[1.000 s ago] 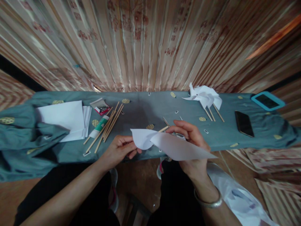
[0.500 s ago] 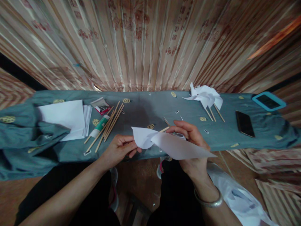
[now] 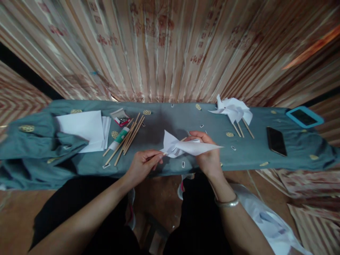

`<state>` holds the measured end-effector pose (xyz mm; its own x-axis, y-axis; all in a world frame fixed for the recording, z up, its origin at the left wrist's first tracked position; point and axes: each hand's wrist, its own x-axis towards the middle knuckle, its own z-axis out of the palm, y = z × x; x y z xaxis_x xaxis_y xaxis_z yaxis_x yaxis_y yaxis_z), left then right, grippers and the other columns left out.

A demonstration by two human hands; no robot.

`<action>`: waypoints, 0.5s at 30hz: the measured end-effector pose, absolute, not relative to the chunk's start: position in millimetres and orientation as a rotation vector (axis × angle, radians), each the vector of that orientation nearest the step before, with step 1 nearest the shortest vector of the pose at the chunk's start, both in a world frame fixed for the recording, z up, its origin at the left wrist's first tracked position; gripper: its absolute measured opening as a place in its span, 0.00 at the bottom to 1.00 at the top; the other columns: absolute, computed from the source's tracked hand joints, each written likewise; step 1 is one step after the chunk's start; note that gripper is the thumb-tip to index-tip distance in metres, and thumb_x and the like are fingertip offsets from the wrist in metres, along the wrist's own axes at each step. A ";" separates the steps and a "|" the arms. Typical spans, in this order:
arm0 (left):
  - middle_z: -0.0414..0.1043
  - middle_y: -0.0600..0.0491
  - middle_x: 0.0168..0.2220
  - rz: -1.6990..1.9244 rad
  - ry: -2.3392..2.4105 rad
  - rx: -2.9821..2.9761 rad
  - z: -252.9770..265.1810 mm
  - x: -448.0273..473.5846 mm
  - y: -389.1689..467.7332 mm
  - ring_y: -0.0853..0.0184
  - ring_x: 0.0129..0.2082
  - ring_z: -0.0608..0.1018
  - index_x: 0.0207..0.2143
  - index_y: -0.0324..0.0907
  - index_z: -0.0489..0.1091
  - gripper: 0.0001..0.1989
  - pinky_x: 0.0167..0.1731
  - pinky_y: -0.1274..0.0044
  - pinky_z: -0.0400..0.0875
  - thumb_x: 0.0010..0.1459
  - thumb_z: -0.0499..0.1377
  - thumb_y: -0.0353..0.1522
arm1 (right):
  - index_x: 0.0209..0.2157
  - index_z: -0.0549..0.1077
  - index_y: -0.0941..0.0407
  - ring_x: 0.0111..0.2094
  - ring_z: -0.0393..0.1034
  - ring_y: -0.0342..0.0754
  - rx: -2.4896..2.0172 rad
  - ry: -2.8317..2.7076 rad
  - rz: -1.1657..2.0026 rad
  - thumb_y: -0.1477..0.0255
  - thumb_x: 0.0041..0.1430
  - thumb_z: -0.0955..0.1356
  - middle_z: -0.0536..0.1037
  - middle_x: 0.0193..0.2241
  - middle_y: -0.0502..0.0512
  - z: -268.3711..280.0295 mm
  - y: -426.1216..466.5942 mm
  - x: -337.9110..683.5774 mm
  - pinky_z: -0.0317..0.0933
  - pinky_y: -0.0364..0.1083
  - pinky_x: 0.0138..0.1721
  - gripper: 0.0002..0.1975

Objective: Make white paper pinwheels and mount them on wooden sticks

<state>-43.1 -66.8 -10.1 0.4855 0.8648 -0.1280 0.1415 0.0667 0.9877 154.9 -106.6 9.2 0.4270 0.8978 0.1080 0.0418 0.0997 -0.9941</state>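
A white paper pinwheel (image 3: 174,148) is held between my two hands above the front part of the cloth-covered table. My left hand (image 3: 145,163) pinches its left edge between thumb and fingers. My right hand (image 3: 208,159) is wrapped round its right side from behind, and a long paper point lies across these fingers. The end of a wooden stick (image 3: 183,139) shows just above the paper. A thin grey tip (image 3: 188,133) sticks out by my right fingertips; the paper and fingers hide what it belongs to.
To the left are white paper sheets (image 3: 81,129), an open small box (image 3: 120,117), a green-and-white tube (image 3: 119,139) and several wooden sticks (image 3: 134,136). Finished-looking pinwheels (image 3: 235,109) lie at the back right, near a black phone (image 3: 276,141) and a blue-framed device (image 3: 305,117).
The pinwheel has turned and tilted, so more of its folded blades show. My right hand has moved a little left, and my left hand now pinches nearer its folds.
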 end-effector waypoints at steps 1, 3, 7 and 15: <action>0.71 0.56 0.21 0.707 0.953 1.389 -12.3 -42.5 -70.9 0.76 0.16 0.63 0.29 0.39 0.78 0.15 0.18 0.81 0.57 0.52 0.61 0.42 | 0.38 0.70 0.53 0.32 0.76 0.50 -1.335 -0.962 0.808 0.62 0.45 0.74 0.81 0.29 0.52 6.6 -103.8 157.5 0.70 0.49 0.36 0.19; 0.72 0.55 0.22 0.721 0.966 1.300 -16.2 -43.3 -82.4 0.76 0.16 0.63 0.31 0.39 0.78 0.16 0.18 0.81 0.57 0.50 0.62 0.44 | 0.38 0.71 0.53 0.33 0.76 0.50 -1.375 -1.031 0.869 0.65 0.42 0.74 0.81 0.29 0.52 2.1 -99.7 162.6 0.69 0.49 0.37 0.19; 0.71 0.55 0.21 0.679 1.001 1.054 -26.0 -51.9 -115.8 0.77 0.15 0.62 0.27 0.37 0.77 0.19 0.17 0.81 0.54 0.45 0.66 0.46 | 0.36 0.74 0.56 0.32 0.75 0.48 -1.492 -1.204 1.115 0.70 0.39 0.74 0.81 0.31 0.52 -3.9 -95.2 165.9 0.68 0.46 0.36 0.17; 0.69 0.55 0.17 0.798 1.071 0.689 -47.9 -53.8 -153.9 0.78 0.15 0.61 0.21 0.37 0.77 0.21 0.17 0.82 0.51 0.37 0.71 0.46 | 0.39 0.76 0.58 0.30 0.72 0.45 -1.858 -1.850 1.072 0.75 0.47 0.71 0.78 0.28 0.50 -16.3 -74.2 151.4 0.62 0.41 0.30 0.14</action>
